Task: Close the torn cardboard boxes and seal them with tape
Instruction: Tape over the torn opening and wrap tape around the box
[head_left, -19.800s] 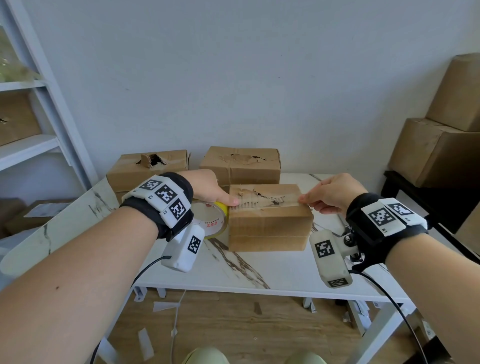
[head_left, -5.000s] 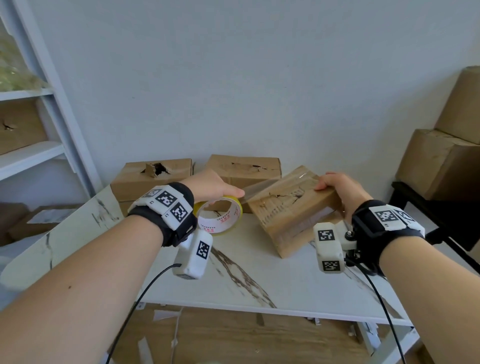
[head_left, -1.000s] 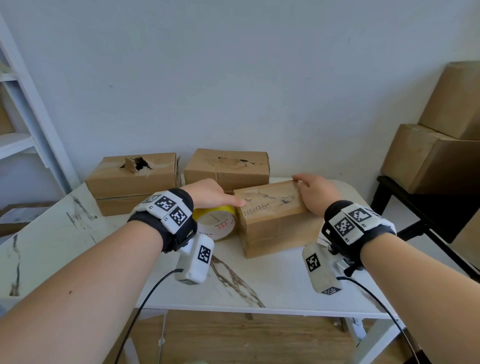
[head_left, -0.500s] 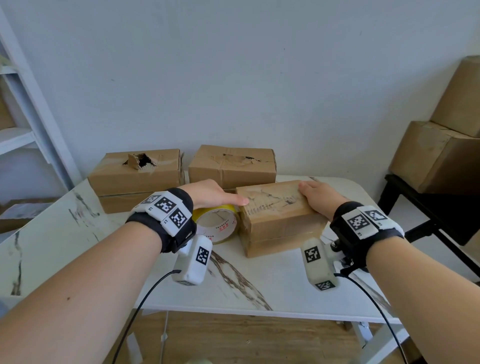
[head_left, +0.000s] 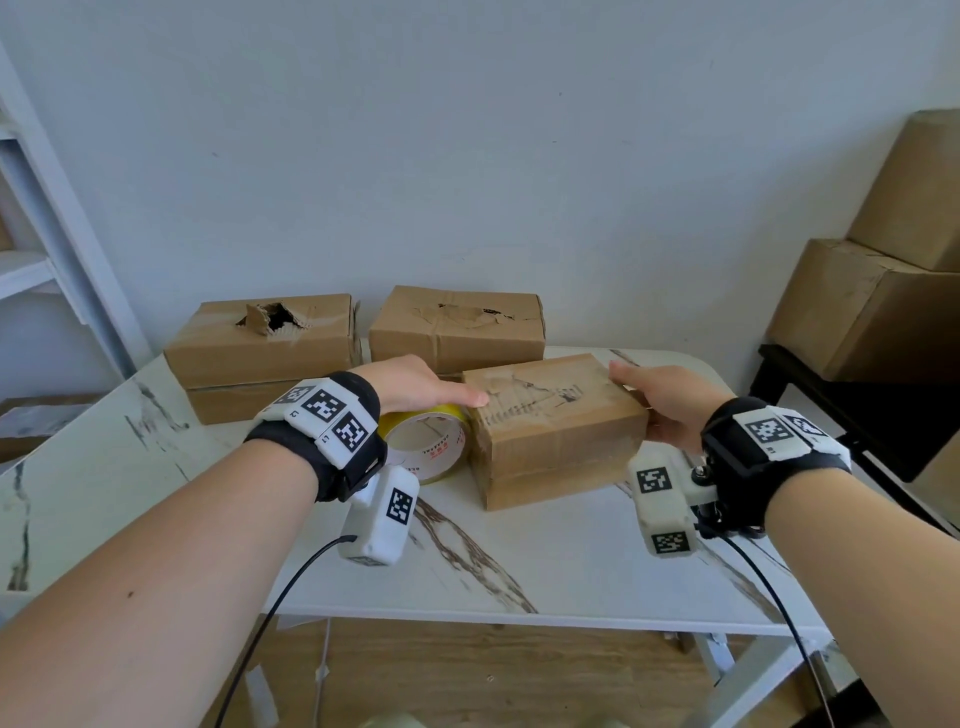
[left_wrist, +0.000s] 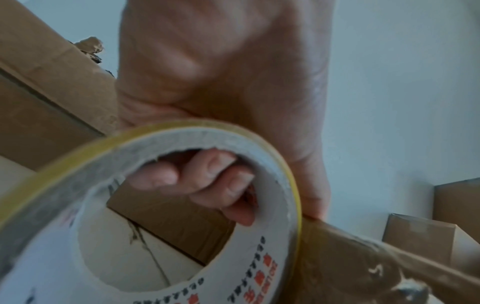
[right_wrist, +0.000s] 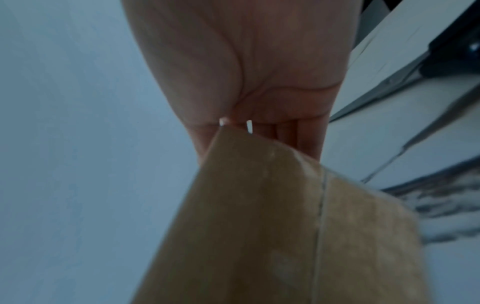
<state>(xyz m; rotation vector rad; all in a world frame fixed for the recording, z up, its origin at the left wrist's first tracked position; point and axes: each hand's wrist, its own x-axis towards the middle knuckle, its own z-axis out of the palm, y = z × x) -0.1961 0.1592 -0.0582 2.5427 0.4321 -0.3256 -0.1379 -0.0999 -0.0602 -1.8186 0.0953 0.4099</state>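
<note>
The near cardboard box (head_left: 556, 426) lies mid-table, its torn top covered with clear tape. My left hand (head_left: 431, 389) grips the yellow-edged tape roll (head_left: 426, 441) standing against the box's left end. In the left wrist view its fingers (left_wrist: 207, 181) curl through the roll's white core (left_wrist: 259, 267), and the thumb presses at the box's top left edge. My right hand (head_left: 654, 400) holds the box's right end, index finger along the far top corner and thumb on the near side. The right wrist view shows the palm (right_wrist: 246, 72) against a box corner (right_wrist: 259, 226).
Two more torn boxes stand at the back, one with a ragged hole (head_left: 265, 343), one with a crumpled top (head_left: 457, 327). The marble table (head_left: 519, 561) has bare surface in front. Large boxes (head_left: 872, 301) are stacked on a black stand at right; a white shelf (head_left: 31, 260) is at left.
My right hand has slid off the box's top to its right end and now grips it. The left hand and the tape roll have stayed at the box's left end.
</note>
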